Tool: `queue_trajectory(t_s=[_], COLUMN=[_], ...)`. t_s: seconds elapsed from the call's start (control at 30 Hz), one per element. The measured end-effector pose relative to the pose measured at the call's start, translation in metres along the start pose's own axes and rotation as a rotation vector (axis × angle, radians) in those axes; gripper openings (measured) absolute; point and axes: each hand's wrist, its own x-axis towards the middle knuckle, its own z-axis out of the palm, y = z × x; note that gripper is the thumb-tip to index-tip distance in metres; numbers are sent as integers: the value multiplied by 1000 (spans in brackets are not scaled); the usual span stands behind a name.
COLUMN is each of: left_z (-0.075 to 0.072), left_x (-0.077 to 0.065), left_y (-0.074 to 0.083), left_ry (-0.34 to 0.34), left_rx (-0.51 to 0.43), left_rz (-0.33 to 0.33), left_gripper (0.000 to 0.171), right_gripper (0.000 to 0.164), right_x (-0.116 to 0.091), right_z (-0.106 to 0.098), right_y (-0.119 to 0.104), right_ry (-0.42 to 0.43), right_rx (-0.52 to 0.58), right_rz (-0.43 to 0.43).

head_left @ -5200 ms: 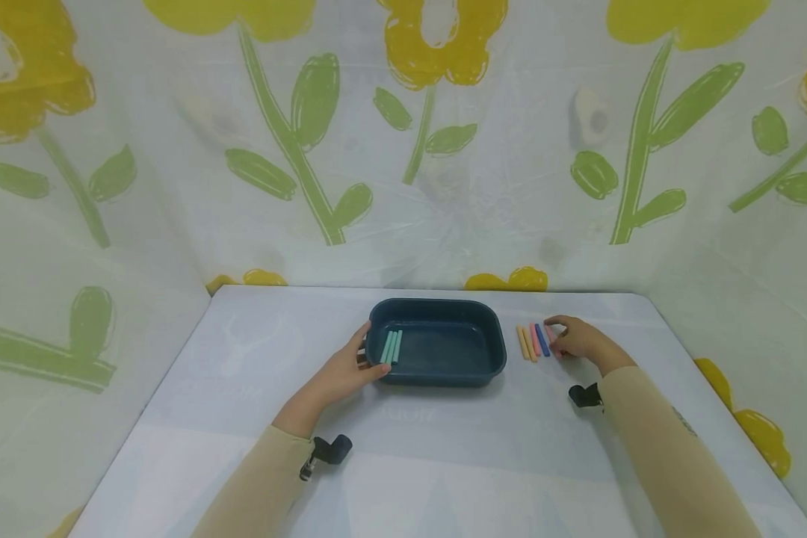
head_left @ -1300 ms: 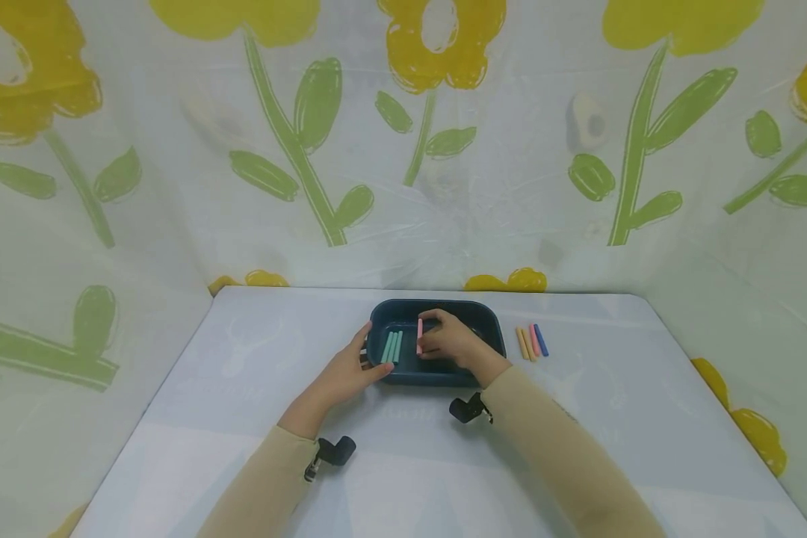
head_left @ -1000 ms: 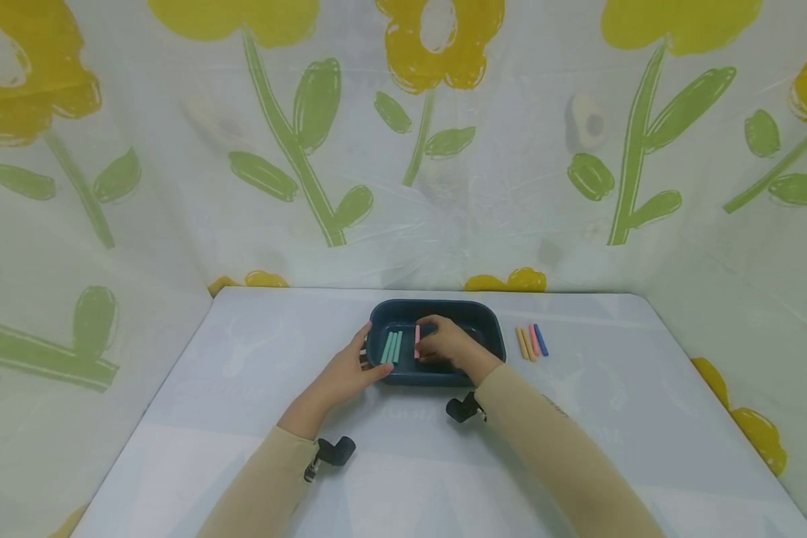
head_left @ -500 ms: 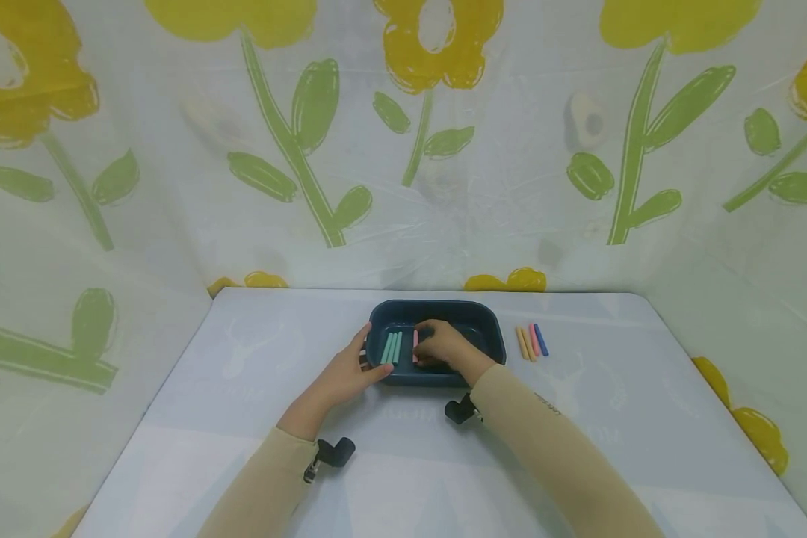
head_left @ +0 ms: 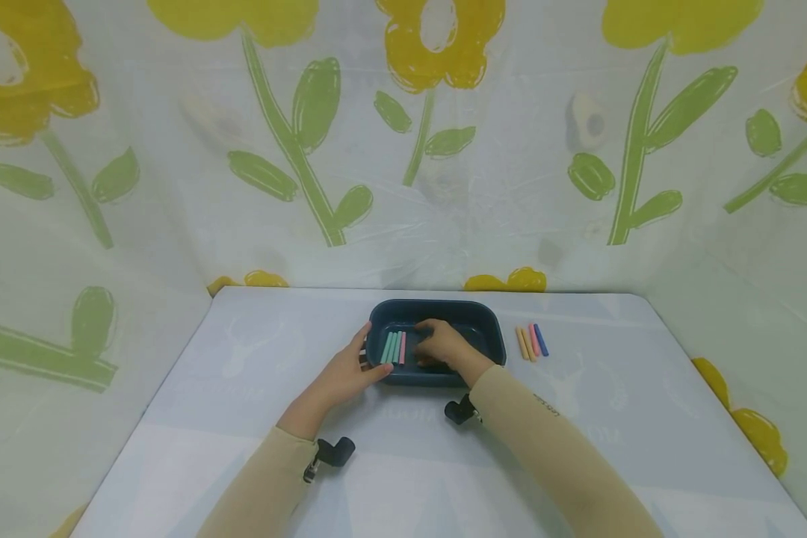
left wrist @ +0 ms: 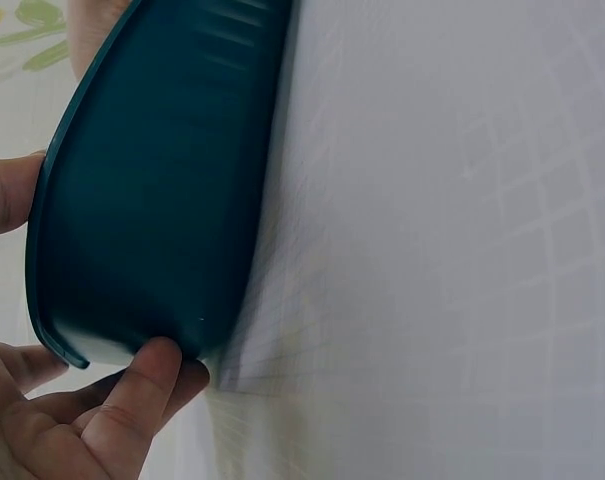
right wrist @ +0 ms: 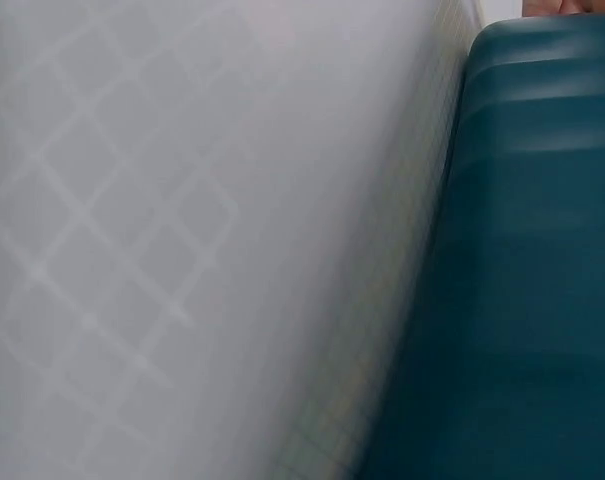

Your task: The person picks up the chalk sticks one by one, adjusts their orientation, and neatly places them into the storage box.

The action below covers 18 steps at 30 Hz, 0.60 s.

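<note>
A dark teal rectangular tray point(head_left: 474, 335) stands near the table's far edge. My left hand point(head_left: 341, 373) grips its left end, thumb on the near rim and fingers round the side; in the left wrist view the fingers point(left wrist: 142, 400) press the tray's outer wall point(left wrist: 152, 200). Inside, at the left, lie three green chalk sticks point(head_left: 391, 348) with a pink chalk stick point(head_left: 403, 348) beside them on the right. My right hand point(head_left: 444, 346) is in the middle of the tray, fingers bent loosely and apart from the pink chalk. In the right wrist view only the tray's wall point(right wrist: 542, 260) blocks most of the hand.
Right of the tray, on the white table point(head_left: 403, 463), lie two orange chalk sticks point(head_left: 526, 344), another pink chalk stick point(head_left: 534, 339) and a blue chalk stick point(head_left: 541, 340). A flower-patterned cloth point(head_left: 511, 202) hangs behind and at both sides.
My right hand brought the pink chalk from the table into the tray. It now lies against the green ones, let go. My left hand has stayed on the tray's left end.
</note>
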Motion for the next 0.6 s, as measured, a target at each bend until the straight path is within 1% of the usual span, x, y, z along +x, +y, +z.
queue_trajectory(t_s=[0.23,0.37,0.6], left_z=[1,1,1], left_x=[0,0,1], left_y=[0,0,-1], left_ry=[1,1,1], left_rx=[-2,0,-4], left_rz=[2,2,0], left_gripper=[99,99,98], right_gripper=[58,56,50], right_x=[-2,-6,-14], right_z=[-4,-9,-19], right_y=[-1,-2,-4], right_ry=[-12,-22,-29], right_rx=[-7,23,92], right_rz=[-10,-29,-88])
